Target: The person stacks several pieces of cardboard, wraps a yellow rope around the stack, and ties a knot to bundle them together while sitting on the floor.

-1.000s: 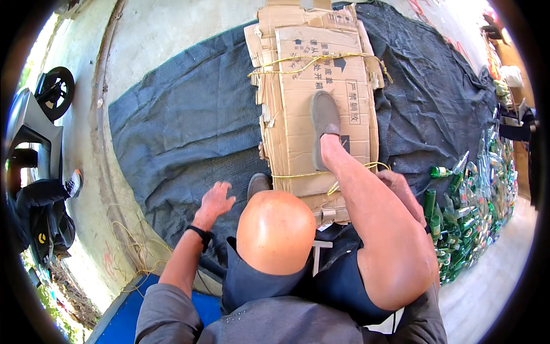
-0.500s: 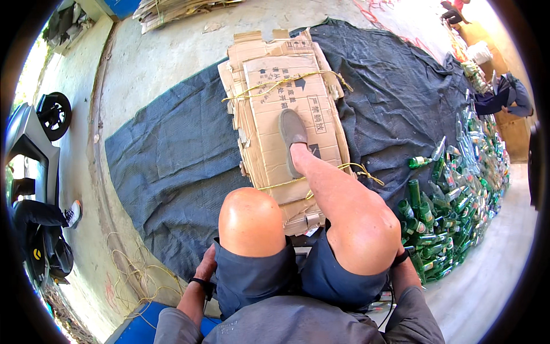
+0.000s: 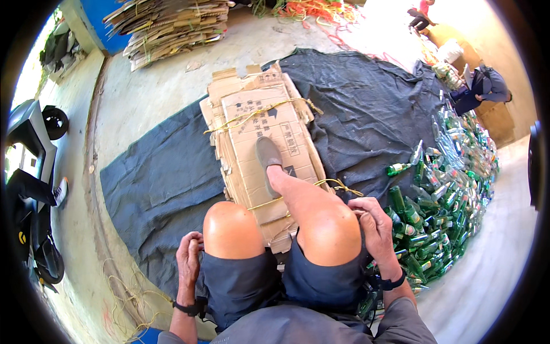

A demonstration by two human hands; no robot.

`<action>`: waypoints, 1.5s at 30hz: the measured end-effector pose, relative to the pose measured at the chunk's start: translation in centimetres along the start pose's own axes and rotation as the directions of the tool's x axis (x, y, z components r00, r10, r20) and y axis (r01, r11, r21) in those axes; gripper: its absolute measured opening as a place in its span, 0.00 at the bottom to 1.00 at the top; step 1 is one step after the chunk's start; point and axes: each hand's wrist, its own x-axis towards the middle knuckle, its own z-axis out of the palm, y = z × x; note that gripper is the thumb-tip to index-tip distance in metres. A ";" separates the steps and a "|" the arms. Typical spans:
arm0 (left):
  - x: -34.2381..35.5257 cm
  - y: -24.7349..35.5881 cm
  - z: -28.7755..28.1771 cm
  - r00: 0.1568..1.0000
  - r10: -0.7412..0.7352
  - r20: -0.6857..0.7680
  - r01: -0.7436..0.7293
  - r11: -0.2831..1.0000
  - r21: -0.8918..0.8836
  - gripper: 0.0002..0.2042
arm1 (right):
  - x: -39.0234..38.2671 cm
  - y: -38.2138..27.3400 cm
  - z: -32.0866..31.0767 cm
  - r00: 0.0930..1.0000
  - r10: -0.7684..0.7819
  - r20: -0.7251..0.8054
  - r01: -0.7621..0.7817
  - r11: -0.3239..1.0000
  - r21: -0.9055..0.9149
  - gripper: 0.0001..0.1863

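A flattened cardboard stack (image 3: 243,172) lies before me, bound with yellow rope (image 3: 260,114) near its far and near ends. My right foot, in a grey-brown slip-on shoe (image 3: 267,153), presses on its top. Beside my left knee, my left hand (image 3: 188,261) hangs with fingers loosely bent and nothing visible in it. My right hand (image 3: 376,229) is raised by the outside of my right knee, its fingers curved and loosely apart. Nothing shows in that hand either, though its fingertips are partly hidden. The near rope's loose end lies just beyond it.
A dark tarp (image 3: 154,178) spreads under the cardboard. Green and clear glass bottles (image 3: 435,229) are heaped at right. Another cardboard pile (image 3: 180,34) stands far left. Loose yellow rope (image 3: 129,298) lies near left. A person (image 3: 487,86) bends beyond the bottles; a motorbike (image 3: 34,155) stands left.
Both hands have come up from beside my thighs to knee height, the right one higher. The view has tilted up, showing more of the far cardboard pile. My foot stays on the stack.
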 end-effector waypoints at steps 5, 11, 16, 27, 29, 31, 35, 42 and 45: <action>-1.3 9.0 3.4 0.952 0.299 0.068 -0.306 0.924 0.229 0.27 | 0.1 -4.0 1.6 0.939 -0.300 0.169 0.341 0.876 -0.341 0.32; -1.1 11.7 5.5 0.899 0.414 0.143 -0.424 0.742 0.520 0.37 | -0.5 -4.3 2.5 0.941 -0.273 0.199 0.330 0.866 -0.377 0.38; -1.0 12.8 7.0 0.868 0.446 0.217 -0.469 0.594 0.653 0.38 | -0.6 -3.9 2.3 0.943 -0.266 0.200 0.324 0.875 -0.361 0.38; -0.9 12.6 7.7 0.851 0.460 0.252 -0.495 0.545 0.677 0.37 | -0.5 -3.8 2.1 0.946 -0.269 0.178 0.318 0.875 -0.365 0.37; -0.9 12.6 7.5 0.856 0.461 0.235 -0.483 0.551 0.680 0.37 | -0.6 -3.9 2.4 0.950 -0.254 0.182 0.306 0.871 -0.383 0.37; -1.0 13.0 7.4 0.848 0.475 0.236 -0.496 0.554 0.668 0.37 | -0.8 -4.5 2.5 0.952 -0.249 0.178 0.302 0.860 -0.411 0.36; -1.1 12.4 6.9 0.840 0.495 0.224 -0.506 0.563 0.654 0.36 | -1.3 -3.8 3.0 0.960 -0.234 0.152 0.275 0.887 -0.372 0.35; -1.5 10.8 6.2 0.826 0.526 0.203 -0.517 0.561 0.647 0.35 | -2.0 -4.2 3.7 0.965 -0.217 0.146 0.256 0.904 -0.342 0.35; -1.9 10.6 6.1 0.834 0.515 0.198 -0.507 0.573 0.644 0.35 | -2.3 -4.1 3.6 0.965 -0.219 0.146 0.257 0.903 -0.345 0.35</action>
